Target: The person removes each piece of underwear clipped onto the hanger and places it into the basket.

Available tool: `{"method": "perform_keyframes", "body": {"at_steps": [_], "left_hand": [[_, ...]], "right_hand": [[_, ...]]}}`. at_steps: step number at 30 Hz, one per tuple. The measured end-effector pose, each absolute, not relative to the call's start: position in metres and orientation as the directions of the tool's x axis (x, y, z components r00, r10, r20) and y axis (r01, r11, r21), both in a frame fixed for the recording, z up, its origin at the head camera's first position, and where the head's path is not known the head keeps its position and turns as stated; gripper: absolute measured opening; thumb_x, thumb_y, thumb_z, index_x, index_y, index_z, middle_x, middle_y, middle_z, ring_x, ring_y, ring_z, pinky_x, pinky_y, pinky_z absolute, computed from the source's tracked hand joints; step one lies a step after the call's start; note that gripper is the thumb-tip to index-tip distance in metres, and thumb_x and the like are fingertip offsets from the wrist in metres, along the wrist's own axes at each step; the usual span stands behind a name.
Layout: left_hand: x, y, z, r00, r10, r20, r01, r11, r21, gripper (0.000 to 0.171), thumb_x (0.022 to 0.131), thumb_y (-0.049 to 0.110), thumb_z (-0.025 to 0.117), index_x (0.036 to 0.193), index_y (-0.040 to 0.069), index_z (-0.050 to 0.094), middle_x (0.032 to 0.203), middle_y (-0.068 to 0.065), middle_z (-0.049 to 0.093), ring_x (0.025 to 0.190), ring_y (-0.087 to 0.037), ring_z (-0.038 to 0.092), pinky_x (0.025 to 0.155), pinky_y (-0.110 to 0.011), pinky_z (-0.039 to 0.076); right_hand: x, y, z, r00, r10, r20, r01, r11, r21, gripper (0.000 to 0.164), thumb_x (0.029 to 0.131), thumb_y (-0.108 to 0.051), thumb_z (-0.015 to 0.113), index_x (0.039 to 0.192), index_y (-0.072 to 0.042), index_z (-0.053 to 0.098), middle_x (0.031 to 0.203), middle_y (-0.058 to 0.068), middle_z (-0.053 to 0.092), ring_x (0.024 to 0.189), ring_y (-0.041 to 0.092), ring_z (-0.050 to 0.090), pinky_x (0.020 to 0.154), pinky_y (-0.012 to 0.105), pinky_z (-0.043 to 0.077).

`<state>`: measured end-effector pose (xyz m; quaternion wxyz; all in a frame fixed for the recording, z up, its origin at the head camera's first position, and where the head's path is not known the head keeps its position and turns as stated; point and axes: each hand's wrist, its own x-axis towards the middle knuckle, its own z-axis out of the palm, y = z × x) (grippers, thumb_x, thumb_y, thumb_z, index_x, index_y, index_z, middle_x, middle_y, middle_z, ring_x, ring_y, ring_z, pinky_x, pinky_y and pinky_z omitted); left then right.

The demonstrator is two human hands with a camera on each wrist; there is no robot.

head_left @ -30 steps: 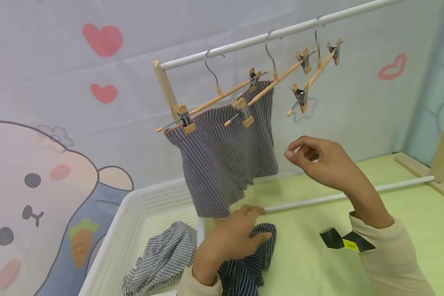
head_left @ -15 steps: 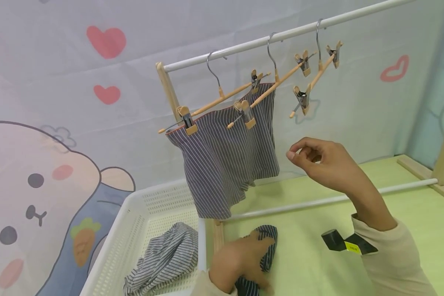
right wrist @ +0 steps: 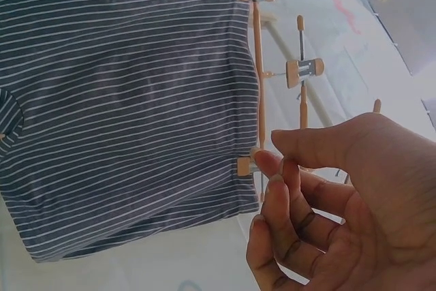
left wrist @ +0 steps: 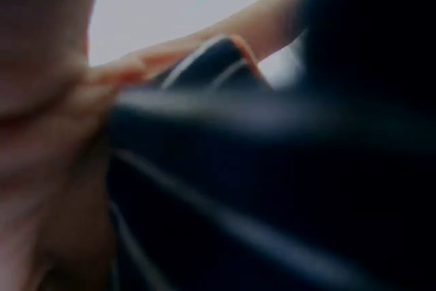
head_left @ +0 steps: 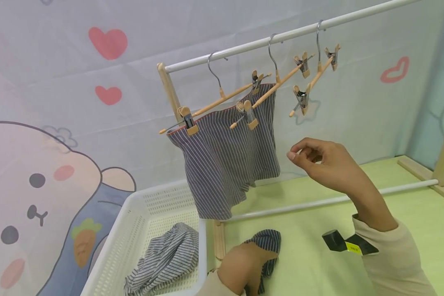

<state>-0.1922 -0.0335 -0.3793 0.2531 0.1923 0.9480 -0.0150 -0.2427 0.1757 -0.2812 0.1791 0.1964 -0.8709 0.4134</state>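
My left hand (head_left: pixel 244 265) grips a dark navy garment with white stripes (head_left: pixel 268 242), bunched low over the table beside the basket. Up close in the left wrist view, the navy cloth (left wrist: pixel 225 168) fills much of the frame, its red-trimmed edge lying between the fingers. In mid-air to the right, my right hand (head_left: pixel 323 164) hangs with loosely curled fingers and holds nothing. Striped shorts (head_left: pixel 229 156) hang by two clips from the leftmost hanger (head_left: pixel 222 98). The right wrist view has the right hand (right wrist: pixel 340 202) in front of these shorts (right wrist: pixel 129 100).
A white rack rail (head_left: pixel 244 50) carries the shorts' hanger and two bare clip hangers, the middle one (head_left: pixel 281 82) and the right one (head_left: pixel 318 76). A white basket (head_left: pixel 114 230) holds a grey striped garment (head_left: pixel 166 259). A lower white bar (head_left: pixel 299 205) runs above the green table (head_left: pixel 318 271).
My left hand has come down from beside the hanging shorts onto the navy garment and taken hold of it. The right hand has stayed nearly still.
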Motion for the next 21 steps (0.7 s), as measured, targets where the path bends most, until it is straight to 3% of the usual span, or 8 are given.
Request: {"method": "perform_keyframes", "body": {"at_steps": [7, 11, 14, 17, 21], "left_hand": [[-0.193, -0.028, -0.385, -0.831, 0.305, -0.465, 0.358, 0.933, -0.028, 0.104, 0.046, 0.006, 0.092, 0.134, 0.037, 0.046, 0.126, 0.009, 0.057, 0.112, -0.011, 0.05, 0.083, -0.031, 0.052], [-0.194, -0.03, -0.385, -0.822, 0.315, -0.475, 0.379, 0.924, -0.043, 0.092, 0.049, 0.007, 0.091, 0.129, 0.029, 0.051, 0.123, 0.008, 0.059, 0.108, -0.012, 0.053, 0.082, -0.031, 0.053], [-0.193, -0.033, -0.383, -0.814, 0.345, -0.467, 0.409, 0.912, -0.04, 0.063, 0.051, 0.005, 0.09, 0.105, 0.022, 0.063, 0.102, 0.007, 0.066, 0.088, -0.011, 0.059, 0.07, -0.03, 0.054], [-0.192, -0.035, -0.379, -0.823, 0.361, -0.438, 0.41, 0.912, -0.019, 0.041, 0.05, 0.002, 0.089, 0.081, 0.017, 0.066, 0.078, 0.003, 0.065, 0.065, -0.011, 0.056, 0.057, -0.029, 0.053], [-0.191, -0.038, -0.372, -0.818, 0.406, -0.408, 0.43, 0.902, 0.034, 0.034, 0.05, -0.002, 0.087, 0.072, 0.016, 0.068, 0.069, 0.004, 0.063, 0.058, -0.011, 0.053, 0.049, -0.027, 0.05]], "right_hand": [[-0.241, 0.176, -0.281, -0.86, -0.179, 0.477, -0.486, 0.572, -0.661, 0.028, 0.092, -0.042, 0.056, 0.1, -0.018, 0.066, 0.08, 0.003, 0.062, 0.078, 0.017, 0.057, 0.065, 0.038, 0.043], [-0.241, 0.175, -0.281, -0.868, -0.169, 0.467, -0.473, 0.567, -0.674, 0.028, 0.092, -0.043, 0.056, 0.1, -0.018, 0.066, 0.081, 0.003, 0.062, 0.078, 0.017, 0.057, 0.065, 0.038, 0.043], [-0.242, 0.175, -0.281, -0.868, -0.161, 0.469, -0.471, 0.566, -0.677, 0.028, 0.091, -0.043, 0.057, 0.1, -0.018, 0.066, 0.08, 0.003, 0.063, 0.079, 0.018, 0.057, 0.065, 0.038, 0.042], [-0.242, 0.175, -0.282, -0.866, -0.157, 0.475, -0.473, 0.567, -0.675, 0.027, 0.091, -0.042, 0.057, 0.099, -0.018, 0.066, 0.081, 0.003, 0.063, 0.08, 0.018, 0.058, 0.065, 0.038, 0.042], [-0.242, 0.176, -0.282, -0.866, -0.158, 0.475, -0.473, 0.568, -0.673, 0.027, 0.091, -0.043, 0.057, 0.099, -0.018, 0.067, 0.082, 0.003, 0.064, 0.081, 0.018, 0.058, 0.065, 0.038, 0.042]]}}
